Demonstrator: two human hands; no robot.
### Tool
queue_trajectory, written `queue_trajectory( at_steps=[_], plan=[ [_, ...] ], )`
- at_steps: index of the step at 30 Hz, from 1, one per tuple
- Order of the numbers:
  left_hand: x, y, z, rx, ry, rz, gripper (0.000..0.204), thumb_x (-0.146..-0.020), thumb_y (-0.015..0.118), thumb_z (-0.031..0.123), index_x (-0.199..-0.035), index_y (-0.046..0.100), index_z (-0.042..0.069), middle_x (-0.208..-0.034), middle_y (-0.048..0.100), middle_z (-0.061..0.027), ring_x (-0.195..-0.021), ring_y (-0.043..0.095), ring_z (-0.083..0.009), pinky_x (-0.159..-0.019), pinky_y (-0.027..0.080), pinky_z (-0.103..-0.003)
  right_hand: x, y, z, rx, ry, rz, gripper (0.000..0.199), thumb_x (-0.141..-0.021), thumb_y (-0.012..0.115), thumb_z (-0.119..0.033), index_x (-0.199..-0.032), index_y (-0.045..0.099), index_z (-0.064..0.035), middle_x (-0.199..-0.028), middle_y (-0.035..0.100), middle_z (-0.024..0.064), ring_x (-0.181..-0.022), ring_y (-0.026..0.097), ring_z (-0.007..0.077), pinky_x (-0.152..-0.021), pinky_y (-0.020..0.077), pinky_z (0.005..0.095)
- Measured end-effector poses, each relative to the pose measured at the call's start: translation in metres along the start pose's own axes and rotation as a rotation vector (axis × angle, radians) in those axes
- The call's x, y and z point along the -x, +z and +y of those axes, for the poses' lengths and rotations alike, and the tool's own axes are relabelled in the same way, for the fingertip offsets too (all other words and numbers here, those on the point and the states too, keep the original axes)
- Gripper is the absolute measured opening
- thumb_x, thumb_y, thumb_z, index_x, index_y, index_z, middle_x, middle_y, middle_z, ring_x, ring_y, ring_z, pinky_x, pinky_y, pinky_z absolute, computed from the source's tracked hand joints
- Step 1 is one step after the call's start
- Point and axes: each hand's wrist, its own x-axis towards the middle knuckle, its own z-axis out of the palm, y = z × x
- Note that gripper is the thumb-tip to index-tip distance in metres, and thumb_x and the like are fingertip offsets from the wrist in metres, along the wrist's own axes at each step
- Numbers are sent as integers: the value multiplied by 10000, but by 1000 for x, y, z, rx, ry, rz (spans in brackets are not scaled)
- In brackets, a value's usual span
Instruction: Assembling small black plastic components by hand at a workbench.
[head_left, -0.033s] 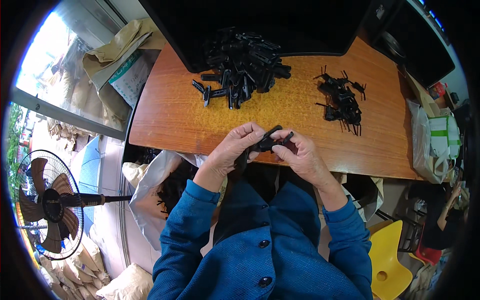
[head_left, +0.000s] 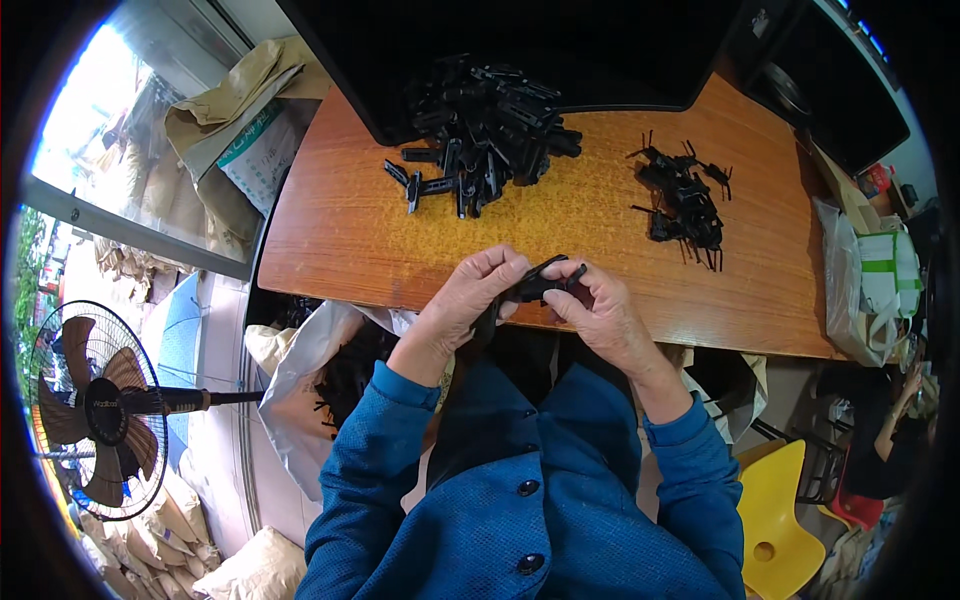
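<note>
Both hands meet at the front edge of the wooden table, closed on one black plastic part with slim prongs. My left hand pinches its left end between thumb and fingers. On the other end, my right hand grips with thumb below and fingers curled above. Fingers cover much of the part, so its full shape is hidden. Beyond the hands lies a tall heap of black clip-like plastic pieces. Farther right sits a smaller cluster of black parts with thin prongs.
A large dark monitor stands behind the heap. Under the table's left front edge hangs a pale sack with black parts inside. A standing fan is at left, a yellow chair at lower right. Another person sits far right.
The upper prong of the black part, which stuck up between my hands, now sits lower and flatter. My hands stay almost in place.
</note>
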Motion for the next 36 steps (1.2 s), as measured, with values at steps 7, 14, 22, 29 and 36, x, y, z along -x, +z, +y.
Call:
queue_trajectory(
  at_steps=[7, 14, 22, 29, 36],
  plan=[
    [0, 16, -28, -399, 359, 256, 182, -887, 626, 136, -990, 577, -6, -806, 592, -4, -734, 532, -62, -650, 445, -204, -1, 19, 6, -364, 221, 207, 180, -898, 581, -41, -1072, 545, -18, -829, 610, 34, -693, 617, 90, -632, 518, 217],
    [5, 11, -24, -549, 423, 401, 209, -839, 654, 44, -1033, 609, -18, -872, 635, -22, -805, 570, -81, -715, 475, -226, -12, 17, 23, 65, -8, 142, 423, -857, 655, -93, -1239, 482, -30, -999, 525, 48, -908, 542, 111, -749, 475, 236],
    [6, -14, -17, -461, 380, 415, 154, -839, 660, 56, -968, 609, -11, -828, 628, -13, -755, 560, -71, -664, 467, -224, -29, 34, 23, 32, 38, 153, 273, -827, 675, -43, -1066, 549, -9, -876, 588, 34, -771, 577, 98, -692, 495, 247],
    [2, -8, -12, -392, 282, 499, 137, -825, 661, 59, -927, 590, 2, -768, 581, 13, -704, 516, -55, -614, 425, -206, -39, 34, 20, -12, 122, 117, 226, -820, 657, 6, -1026, 567, -14, -881, 579, 24, -777, 562, 88, -693, 473, 214],
    [73, -49, 53, -863, -92, 253, 302, -759, 736, 202, -951, 596, 17, -818, 636, -83, -720, 596, -162, -642, 474, -296, -39, -50, -4, 472, 75, 40, 460, -724, 692, -62, -1149, 514, -50, -1171, 498, 112, -1069, 515, 232, -858, 442, 344]
  ],
)
